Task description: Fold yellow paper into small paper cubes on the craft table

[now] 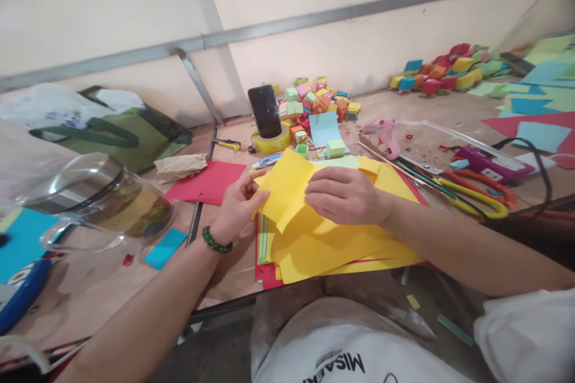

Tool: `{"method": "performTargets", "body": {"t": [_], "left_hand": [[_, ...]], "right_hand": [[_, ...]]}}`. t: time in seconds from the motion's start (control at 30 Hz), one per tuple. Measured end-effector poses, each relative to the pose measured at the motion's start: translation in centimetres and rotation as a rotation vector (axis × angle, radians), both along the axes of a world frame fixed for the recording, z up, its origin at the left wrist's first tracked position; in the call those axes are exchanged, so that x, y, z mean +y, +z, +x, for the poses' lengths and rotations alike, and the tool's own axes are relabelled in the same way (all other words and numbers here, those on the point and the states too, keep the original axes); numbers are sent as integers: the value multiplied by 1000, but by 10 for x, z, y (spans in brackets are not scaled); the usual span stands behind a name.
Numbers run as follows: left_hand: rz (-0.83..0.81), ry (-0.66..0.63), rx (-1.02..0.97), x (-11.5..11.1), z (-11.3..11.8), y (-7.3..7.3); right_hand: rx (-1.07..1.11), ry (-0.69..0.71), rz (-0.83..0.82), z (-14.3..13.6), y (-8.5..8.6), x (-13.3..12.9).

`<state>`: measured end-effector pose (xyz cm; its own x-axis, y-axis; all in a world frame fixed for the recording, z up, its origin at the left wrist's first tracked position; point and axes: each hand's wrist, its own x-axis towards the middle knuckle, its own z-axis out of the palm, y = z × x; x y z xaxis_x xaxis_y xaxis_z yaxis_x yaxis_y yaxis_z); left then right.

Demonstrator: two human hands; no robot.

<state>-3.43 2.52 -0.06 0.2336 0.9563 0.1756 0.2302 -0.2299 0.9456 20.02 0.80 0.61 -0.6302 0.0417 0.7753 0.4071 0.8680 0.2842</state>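
A creased yellow paper sheet (284, 188) is held up between my two hands, above a stack of yellow paper (332, 251) with red and green sheets under it. My left hand (240, 200) pinches the sheet's left edge between thumb and fingers; a green bead bracelet is on that wrist. On the sheet's right side, my right hand (344, 194) is closed with its fingers bent together over the paper. Its thumb is hidden.
A glass jug of tea (135, 206) and a red sheet (209, 182) are at left. Behind the stack are a phone (265, 111) on a tape roll and small paper boxes (321, 105). Scissors (476, 197), a pink glue gun (384, 134) and a purple tool (492, 163) lie at right.
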Motion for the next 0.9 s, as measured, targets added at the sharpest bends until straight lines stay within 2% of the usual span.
{"method": "performTargets", "body": {"t": [0.13,0.27,0.47,0.6,0.67,0.77,0.8,0.83,0.9], "left_hand": [[135,48,1,-3,2,-1],[148,21,125,-3,2,-6],[192,24,563,2,-6,-10],[458,64,798,-6,-3,-9],[583,-3,840,-13,1,-6],[627,-293,877,-25,6,-3],[632,-345,904,-28,7,-2],[644,-356,932,-30,8,-1],[659,-272,947,-31,10,-2]], "right_hand": [[-114,-128,-83,-3,-2,4],[-300,-89,-165,-4,-10,8],[-374,-83,-336,-1,-16,8],[-463,-132,-529,-2,-14,4],[-480,-162,-618,-2,-14,3],[-438,-153,-731,0,-14,5],[-418,-129,-762,1,-15,6],[-398,-98,-789,1,-15,7],[-366,-37,-823,3,-16,10]]}}
